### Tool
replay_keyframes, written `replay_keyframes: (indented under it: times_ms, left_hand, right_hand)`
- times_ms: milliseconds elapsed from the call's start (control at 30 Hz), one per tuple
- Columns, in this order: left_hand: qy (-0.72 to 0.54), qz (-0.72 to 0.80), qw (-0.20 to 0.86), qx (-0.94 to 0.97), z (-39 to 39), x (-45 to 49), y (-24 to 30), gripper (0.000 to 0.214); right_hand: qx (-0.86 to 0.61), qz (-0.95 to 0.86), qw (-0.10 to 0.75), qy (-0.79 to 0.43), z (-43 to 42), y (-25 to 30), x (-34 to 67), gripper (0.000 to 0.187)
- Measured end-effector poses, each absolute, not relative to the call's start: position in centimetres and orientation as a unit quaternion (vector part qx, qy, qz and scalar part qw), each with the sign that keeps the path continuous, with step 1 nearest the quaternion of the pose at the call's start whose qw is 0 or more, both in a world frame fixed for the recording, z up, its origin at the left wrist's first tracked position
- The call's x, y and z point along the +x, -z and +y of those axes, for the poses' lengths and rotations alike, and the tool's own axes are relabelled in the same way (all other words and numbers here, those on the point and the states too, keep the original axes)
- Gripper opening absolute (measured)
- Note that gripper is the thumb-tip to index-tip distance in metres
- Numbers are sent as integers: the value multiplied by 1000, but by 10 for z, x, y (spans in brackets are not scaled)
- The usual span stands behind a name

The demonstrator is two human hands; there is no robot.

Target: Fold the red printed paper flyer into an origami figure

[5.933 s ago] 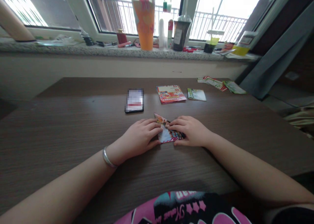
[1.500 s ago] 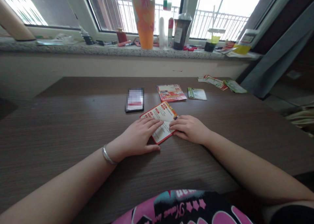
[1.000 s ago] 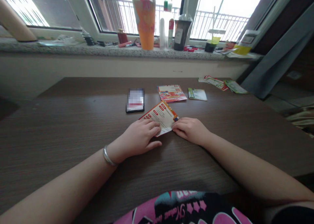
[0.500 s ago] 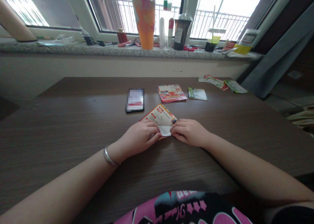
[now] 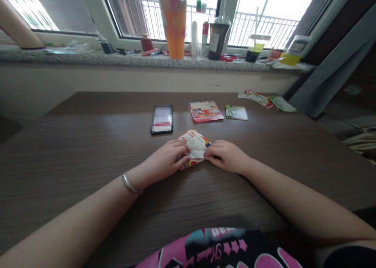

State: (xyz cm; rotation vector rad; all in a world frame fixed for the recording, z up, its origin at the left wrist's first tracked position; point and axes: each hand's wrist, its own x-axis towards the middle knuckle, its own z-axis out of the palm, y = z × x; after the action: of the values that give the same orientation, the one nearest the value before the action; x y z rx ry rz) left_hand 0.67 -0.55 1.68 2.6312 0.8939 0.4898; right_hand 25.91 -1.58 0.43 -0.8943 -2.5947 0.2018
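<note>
In the head view, the left hand and the right hand, both nearly closed, gripped either side of a creased white-and-red printed paper leaflet on the brown wood-grain table. Folding seemed in hand, next calling for a firm crease. Its print was illegible.

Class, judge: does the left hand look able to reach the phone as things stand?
Probably yes: the phone lies just beyond the left hand, with nothing visible between them, though it would first have to leave the folded paper.
</note>
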Motion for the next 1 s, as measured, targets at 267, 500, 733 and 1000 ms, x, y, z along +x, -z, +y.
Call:
replay_keyframes:
  times_ms: [267, 500, 733, 1000]
  left_hand:
    - [-169, 357, 100, 913, -1, 6, -11, 22]
    - [-193, 370, 51, 907, 6, 3, -3, 19]
    - [-193, 382, 55, 902, 9, 1, -1, 19]
    - [-239, 401, 72, 881, 9, 3, 1, 13]
  right_hand:
    - [-366, -909, 201, -20, -17, 1, 256, 18]
    - [-316, -927, 203, -21, -16, 0, 254, 17]
    - [-314, -928, 198, -22, -14, 0, 253, 20]
    - [-309, -931, 194, -2, -13, 3, 254, 23]
